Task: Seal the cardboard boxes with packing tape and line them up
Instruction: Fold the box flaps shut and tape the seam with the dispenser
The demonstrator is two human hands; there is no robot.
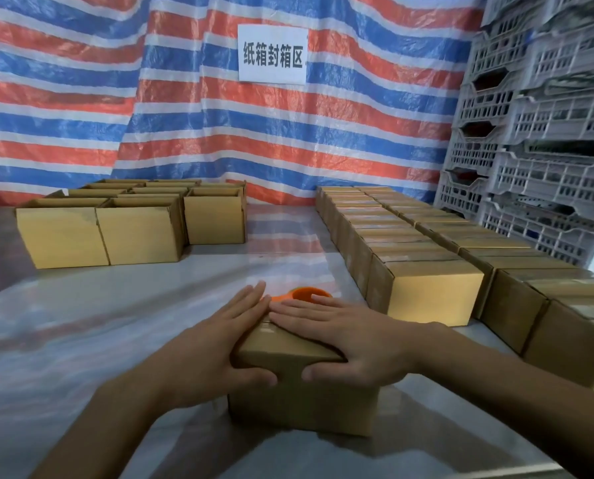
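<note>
Plainly, the only writing is a white sign (272,54) taped to the red, blue and white striped tarp (81,98), printed 纸箱封箱区; no brand shows on any carton.

One box (288,406) sits on the tabletop (81,323) at the near centre. The left hand (216,344) and right hand (350,337) both lie flat on its top, fingers straight and fingertips meeting over the far edge, thumbs down against the near face. Neither hand holds anything.

One orange tape dispenser (305,293) lies just behind the box, mostly hidden by the fingers.

At the far left stands a cluster of open boxes (140,233): three in front, the ones behind too crowded to count. Along the right run two rows of closed boxes (433,292), packed side by side from the tarp towards the near edge; their number is not clear. Grey crates (547,133) are stacked in two columns behind those rows.
</note>
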